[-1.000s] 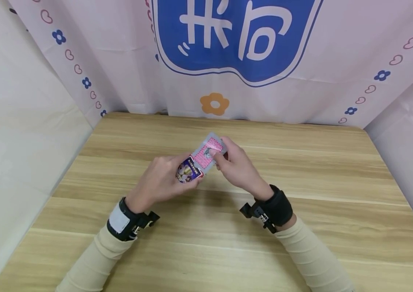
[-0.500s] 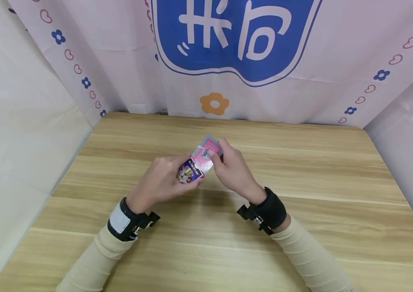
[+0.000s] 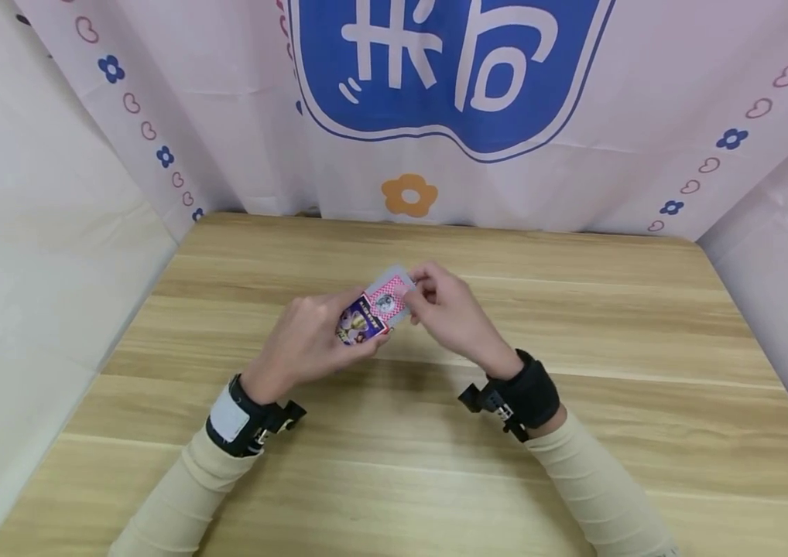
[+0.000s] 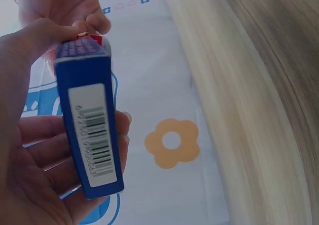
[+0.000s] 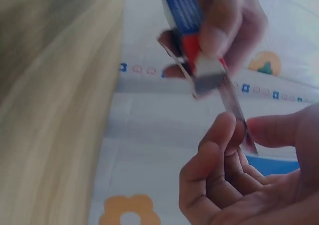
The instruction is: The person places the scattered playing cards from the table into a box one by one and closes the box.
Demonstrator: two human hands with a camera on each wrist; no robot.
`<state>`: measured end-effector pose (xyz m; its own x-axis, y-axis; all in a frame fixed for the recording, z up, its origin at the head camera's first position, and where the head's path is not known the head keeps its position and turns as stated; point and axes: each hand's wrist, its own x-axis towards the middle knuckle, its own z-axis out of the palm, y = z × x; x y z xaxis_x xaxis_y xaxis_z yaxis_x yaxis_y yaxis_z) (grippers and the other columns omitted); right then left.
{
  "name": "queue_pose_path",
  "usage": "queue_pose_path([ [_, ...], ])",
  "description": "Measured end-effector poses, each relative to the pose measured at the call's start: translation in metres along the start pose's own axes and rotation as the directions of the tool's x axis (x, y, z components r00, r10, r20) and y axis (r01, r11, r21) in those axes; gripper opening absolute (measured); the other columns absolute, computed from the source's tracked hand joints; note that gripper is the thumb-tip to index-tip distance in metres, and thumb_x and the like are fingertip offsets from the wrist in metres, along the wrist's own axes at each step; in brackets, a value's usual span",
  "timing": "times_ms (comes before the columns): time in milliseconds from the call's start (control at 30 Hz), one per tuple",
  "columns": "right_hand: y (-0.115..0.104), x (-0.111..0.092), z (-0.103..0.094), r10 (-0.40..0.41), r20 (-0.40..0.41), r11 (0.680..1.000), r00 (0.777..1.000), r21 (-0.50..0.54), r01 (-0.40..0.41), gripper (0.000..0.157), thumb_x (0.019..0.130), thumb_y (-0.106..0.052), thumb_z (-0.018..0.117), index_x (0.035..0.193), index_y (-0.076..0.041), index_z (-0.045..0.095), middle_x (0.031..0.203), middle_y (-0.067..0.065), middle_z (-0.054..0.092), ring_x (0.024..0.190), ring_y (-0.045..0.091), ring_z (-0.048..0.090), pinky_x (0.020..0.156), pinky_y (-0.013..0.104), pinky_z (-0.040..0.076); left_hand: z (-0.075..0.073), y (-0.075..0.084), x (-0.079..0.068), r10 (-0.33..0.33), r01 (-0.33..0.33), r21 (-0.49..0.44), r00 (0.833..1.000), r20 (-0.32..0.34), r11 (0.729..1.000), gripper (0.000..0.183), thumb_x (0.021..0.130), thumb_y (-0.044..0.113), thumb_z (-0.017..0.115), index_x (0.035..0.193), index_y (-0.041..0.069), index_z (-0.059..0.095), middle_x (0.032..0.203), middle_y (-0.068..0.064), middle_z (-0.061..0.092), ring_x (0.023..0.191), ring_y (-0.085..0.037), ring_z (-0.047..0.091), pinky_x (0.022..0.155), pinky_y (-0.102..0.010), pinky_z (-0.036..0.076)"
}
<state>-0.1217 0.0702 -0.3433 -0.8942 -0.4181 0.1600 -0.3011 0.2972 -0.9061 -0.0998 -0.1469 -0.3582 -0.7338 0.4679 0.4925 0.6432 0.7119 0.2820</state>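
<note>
My left hand (image 3: pixel 310 340) grips a small blue playing-card box (image 3: pixel 361 321) with a gold trophy picture, thumb on one narrow edge and fingers round the other. Pink-checked playing cards (image 3: pixel 385 300) stick partway out of its mouth, slanting up to the right. At their outer right corner my right hand (image 3: pixel 453 313) pinches between thumb and index finger. The right wrist view shows the protruding cards (image 5: pixel 232 103) edge-on as a thin strip, beside the box's red-and-white mouth end. A barcode label (image 4: pixel 93 135) fills the box's blue bottom in the left wrist view.
Both hands are above a wood-grain table (image 3: pixel 394 480). A white cloth (image 3: pixel 547 186) with a blue emblem, hearts and flowers hangs behind its far edge. White sheeting (image 3: pixel 39 232) runs along the left side, and more hangs at the right.
The cards stick out less, having slid down into the box. My right thumb has shifted from the middle of the card back to its right edge. The left hand has barely moved.
</note>
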Motion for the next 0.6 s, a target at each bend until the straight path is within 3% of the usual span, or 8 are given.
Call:
queue_pose_path([
  [200,0.002,0.001,-0.015,-0.017,-0.028,1.0,0.999,0.019,0.018,0.007,0.095,-0.008,0.055,0.098,-0.006,0.06,0.081,0.009,0.063,0.067,0.024,0.062,0.055,0.032,0.053,0.0,0.001,0.001,0.003,-0.003,0.003,1.0,0.015,1.0,0.061,0.074,0.051,0.069,0.11,0.001,0.064,0.068,0.001,0.063,0.048,-0.003,0.05,0.038,-0.02,0.044],
  [600,0.002,-0.001,-0.006,-0.008,-0.076,1.0,0.997,0.017,0.01,0.005,0.093,-0.008,0.059,0.091,-0.004,0.061,0.075,0.007,0.067,0.059,0.016,0.061,0.047,0.025,0.046,0.003,-0.001,-0.001,0.015,-0.015,0.013,0.999,0.028,1.0,0.061,0.074,0.051,0.069,0.109,0.001,0.066,0.069,0.0,0.064,0.048,-0.004,0.049,0.037,-0.02,0.043],
])
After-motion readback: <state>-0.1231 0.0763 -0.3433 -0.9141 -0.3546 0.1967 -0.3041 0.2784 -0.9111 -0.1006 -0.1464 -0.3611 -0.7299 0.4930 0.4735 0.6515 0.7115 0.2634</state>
